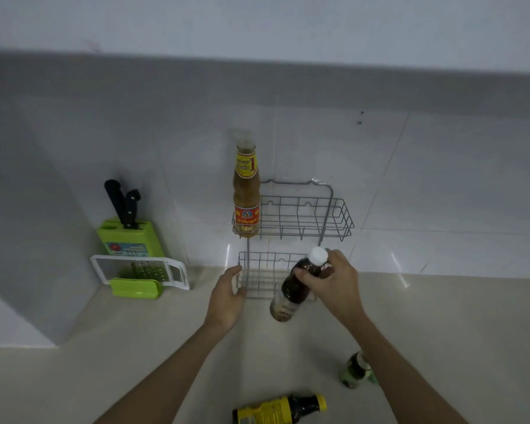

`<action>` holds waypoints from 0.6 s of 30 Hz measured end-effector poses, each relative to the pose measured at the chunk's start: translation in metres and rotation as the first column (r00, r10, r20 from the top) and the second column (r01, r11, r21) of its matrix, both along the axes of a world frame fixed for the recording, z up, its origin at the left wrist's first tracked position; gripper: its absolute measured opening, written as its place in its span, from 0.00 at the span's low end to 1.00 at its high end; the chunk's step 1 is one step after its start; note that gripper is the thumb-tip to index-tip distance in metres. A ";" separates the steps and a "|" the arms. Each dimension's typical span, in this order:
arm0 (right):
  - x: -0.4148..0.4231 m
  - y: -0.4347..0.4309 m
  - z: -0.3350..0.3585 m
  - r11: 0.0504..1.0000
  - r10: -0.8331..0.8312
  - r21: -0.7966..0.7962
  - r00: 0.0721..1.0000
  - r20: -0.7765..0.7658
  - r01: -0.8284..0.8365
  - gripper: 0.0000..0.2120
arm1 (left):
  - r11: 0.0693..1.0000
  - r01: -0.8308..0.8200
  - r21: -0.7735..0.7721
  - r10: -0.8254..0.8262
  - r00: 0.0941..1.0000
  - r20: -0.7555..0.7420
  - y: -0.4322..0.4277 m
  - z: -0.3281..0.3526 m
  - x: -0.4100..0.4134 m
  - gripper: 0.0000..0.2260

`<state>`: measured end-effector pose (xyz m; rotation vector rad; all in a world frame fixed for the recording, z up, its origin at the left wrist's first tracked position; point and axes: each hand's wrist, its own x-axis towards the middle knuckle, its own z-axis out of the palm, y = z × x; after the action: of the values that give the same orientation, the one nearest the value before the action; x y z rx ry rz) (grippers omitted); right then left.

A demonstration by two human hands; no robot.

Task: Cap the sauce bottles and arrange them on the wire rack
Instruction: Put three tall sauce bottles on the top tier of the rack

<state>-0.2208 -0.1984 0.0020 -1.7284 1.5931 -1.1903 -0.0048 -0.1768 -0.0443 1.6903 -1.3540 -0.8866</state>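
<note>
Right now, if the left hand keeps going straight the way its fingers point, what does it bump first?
Probably the lower basket of the wire rack. The left hand points up and forward, and its fingertips already sit at the basket's left edge. Depth is hard to judge; they may be touching already.

a green knife block stands on the pale countertop at the left, against the tiled wall. two black knife handles stick up from its slots, leaning left. a label with a red tomato shows on its front. just before it, a white-framed grater leans tilted over a green tray, its handle to the right.
</note>
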 end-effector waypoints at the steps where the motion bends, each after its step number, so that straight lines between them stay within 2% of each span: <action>1: 0.001 -0.003 0.019 1.000 0.000 -0.028 0.992 0.129 0.003 0.16 | 0.999 -0.009 -0.043 0.009 1.000 -0.004 -0.006 0.010 0.000 0.22; 3: 0.005 -0.009 0.059 0.995 0.017 -0.102 0.943 0.332 0.018 0.14 | 0.994 -0.035 -0.107 0.032 0.999 -0.033 -0.019 0.032 0.000 0.24; 6: 0.015 -0.017 0.108 0.952 0.035 -0.294 0.924 0.382 0.085 0.10 | 0.977 -0.115 -0.181 0.096 0.989 -0.113 -0.038 0.069 0.004 0.28; 9: 0.030 -0.029 0.127 0.893 -0.032 -0.405 0.924 0.380 0.198 0.12 | 0.971 -0.110 -0.214 0.082 0.987 -0.137 -0.054 0.102 0.008 0.31; 11: 0.042 -0.041 0.128 0.876 -0.091 -0.427 0.947 0.309 0.224 0.13 | 0.985 -0.051 -0.167 0.023 0.986 -0.166 -0.063 0.116 0.009 0.28; 14: 0.055 -0.062 0.124 0.902 -0.106 -0.404 0.985 0.134 0.152 0.15 | 0.994 0.006 -0.105 -0.041 0.944 -0.328 -0.070 0.121 0.006 0.20; 18: 0.067 -0.085 0.124 0.941 -0.054 -0.338 0.997 -0.060 0.030 0.20 | 0.996 -0.007 -0.091 -0.023 0.947 -0.321 -0.072 0.116 0.004 0.19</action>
<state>-0.1538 -0.2830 0.1261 -1.9716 1.5398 -1.5118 -0.0005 -0.2488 0.0716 1.3991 -1.1609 -1.0390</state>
